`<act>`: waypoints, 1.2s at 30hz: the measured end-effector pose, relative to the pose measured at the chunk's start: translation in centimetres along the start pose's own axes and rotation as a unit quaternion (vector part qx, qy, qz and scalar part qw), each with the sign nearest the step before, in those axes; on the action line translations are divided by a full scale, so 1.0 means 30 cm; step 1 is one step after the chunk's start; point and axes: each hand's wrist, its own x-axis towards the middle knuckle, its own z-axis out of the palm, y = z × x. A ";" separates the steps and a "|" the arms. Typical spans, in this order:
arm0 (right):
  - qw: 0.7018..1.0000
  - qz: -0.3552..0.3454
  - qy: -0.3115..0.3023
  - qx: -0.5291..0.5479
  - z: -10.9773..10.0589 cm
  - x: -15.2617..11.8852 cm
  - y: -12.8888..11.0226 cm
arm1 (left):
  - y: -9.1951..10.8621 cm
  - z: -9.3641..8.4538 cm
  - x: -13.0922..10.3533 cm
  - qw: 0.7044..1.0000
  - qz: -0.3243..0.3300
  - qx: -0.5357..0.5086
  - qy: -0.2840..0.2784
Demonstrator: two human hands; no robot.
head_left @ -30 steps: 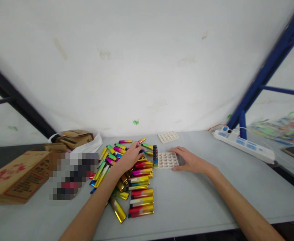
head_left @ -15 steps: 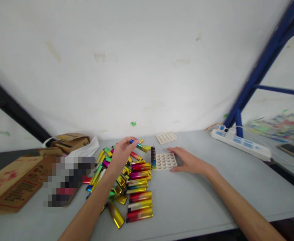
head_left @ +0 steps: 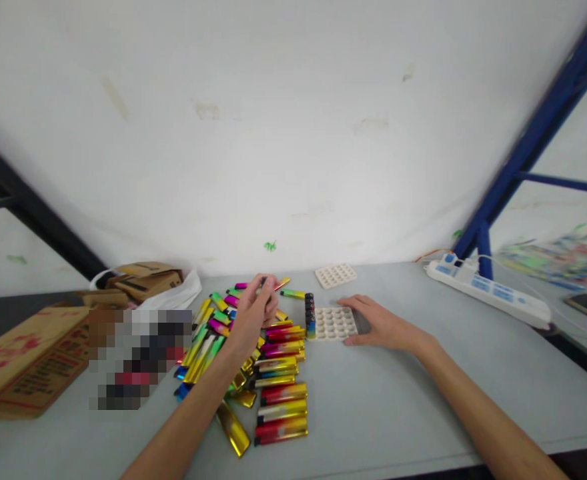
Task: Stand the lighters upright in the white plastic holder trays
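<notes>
Since the earlier frame the left hand point(head_left: 257, 307) has turned inward, and the slim metallic lighter point(head_left: 263, 282), which lay crosswise in its fingers showing blue and yellow, now shows only a dark end above the grip. From where I stand, those fingers are curled closed around it, over the far side of a loose heap of shiny, multicoloured lighters point(head_left: 206, 350) left of the tabletop's middle. The right hand point(head_left: 381, 325) rests against the right edge of a white tray with rows of round holes point(head_left: 337, 323), thumb and fingers spread apart around its corners. Along the tray's left edge stands a row of dark-topped lighters point(head_left: 310, 313). Nearer the tabletop's front edge point(head_left: 383, 460), more lighters lie side by side in a column point(head_left: 281, 393), gold ends to the right. Another white holed tray point(head_left: 336, 275) sits near the back edge; a white power strip point(head_left: 488, 292) lies toward the back right corner.
</notes>
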 end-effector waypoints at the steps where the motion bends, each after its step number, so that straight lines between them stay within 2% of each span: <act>1: 1.000 0.000 0.000 0.000 -0.001 0.000 -0.001 | 0.001 -0.001 -0.001 1.000 -0.014 -0.014 -0.005; 6: 1.000 -0.009 -0.009 -0.002 -0.008 0.002 -0.017 | 0.004 -0.009 0.001 0.996 -0.068 -0.054 -0.017; 14: 1.000 -0.013 -0.012 0.007 -0.008 0.003 -0.008 | 0.012 -0.012 -0.001 0.993 -0.073 -0.083 -0.045; 26: 1.000 -0.020 -0.012 0.000 -0.009 0.002 -0.009 | -0.022 -0.005 0.006 0.997 -0.048 -0.053 -0.003; 29: 1.000 -0.018 0.000 -0.007 -0.008 0.002 -0.015 | -0.026 -0.003 0.014 0.998 -0.042 -0.039 -0.010; 32: 1.000 -0.013 0.010 -0.013 -0.006 0.004 -0.026 | -0.023 0.011 0.017 1.000 0.005 -0.018 -0.024; 36: 0.999 -0.018 0.022 -0.020 -0.001 0.009 -0.038 | -0.010 0.062 0.026 0.985 0.138 0.102 -0.004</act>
